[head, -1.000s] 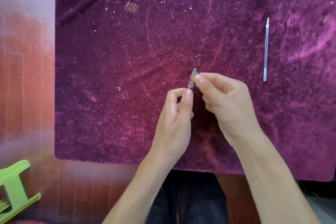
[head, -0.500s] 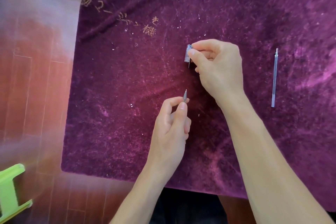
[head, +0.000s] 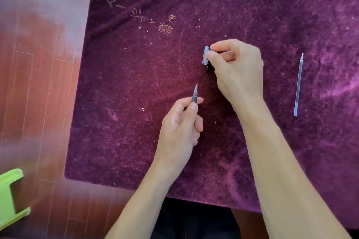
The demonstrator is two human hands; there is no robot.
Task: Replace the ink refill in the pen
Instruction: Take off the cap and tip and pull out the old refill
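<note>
My left hand [head: 180,128] grips a grey pen [head: 194,94] upright, and only its pointed tip end shows above my fingers. My right hand [head: 238,68] pinches the clear pen cap [head: 206,56] between thumb and forefinger, up and to the right of the pen tip and apart from it. A thin clear ink refill [head: 298,84] lies loose on the purple cloth [head: 136,83], well to the right of both hands.
The purple velvet cloth covers the table, with gold embroidered characters [head: 165,27] near its far left. Red-brown wooden floor [head: 38,83] shows at the left. A green plastic object [head: 10,198] sits at the bottom left corner.
My right hand pulled the cap off the pen and carried it up and away. The pen tip now stands bare above my left fingers. The refill has not moved on the cloth.
</note>
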